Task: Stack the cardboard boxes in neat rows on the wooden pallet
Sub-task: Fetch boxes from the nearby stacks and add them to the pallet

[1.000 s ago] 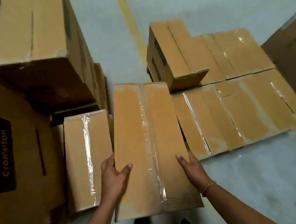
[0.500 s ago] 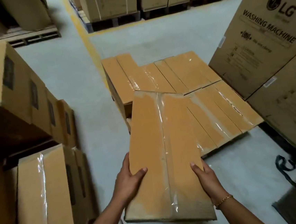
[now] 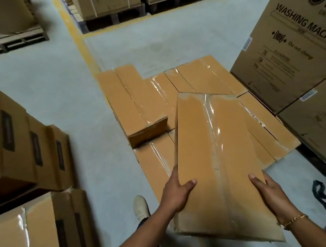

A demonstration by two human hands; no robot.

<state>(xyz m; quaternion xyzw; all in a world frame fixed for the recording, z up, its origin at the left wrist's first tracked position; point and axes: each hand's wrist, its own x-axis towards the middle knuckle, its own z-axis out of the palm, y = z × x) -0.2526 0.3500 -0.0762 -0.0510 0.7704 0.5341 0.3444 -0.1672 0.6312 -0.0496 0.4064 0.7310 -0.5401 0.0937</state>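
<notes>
In the head view, the carried box (image 3: 217, 158) is now held over the near right part of the stacked boxes (image 3: 203, 75). A second ago it was held between the supply pile on the left (image 3: 16, 137) and the stack. The carrying leg is therefore judged to be nearly done, with only the setting-down left.

A single second-layer box (image 3: 135, 110) is seen on the far left of the stack, and the open place just to its right is judged to be the likely target. The wooden pallet itself is hidden beneath the boxes.

The carried box is gripped at its near end from both sides. The left hand (image 3: 177, 193) is clasped round the left edge, thumb laid flat on the top face. The right hand (image 3: 268, 192) is clasped round the right edge in the same way, its fingers hidden beneath. Neither hand is spread wide. A large washing machine carton (image 3: 290, 51) stands close on the right.
</notes>
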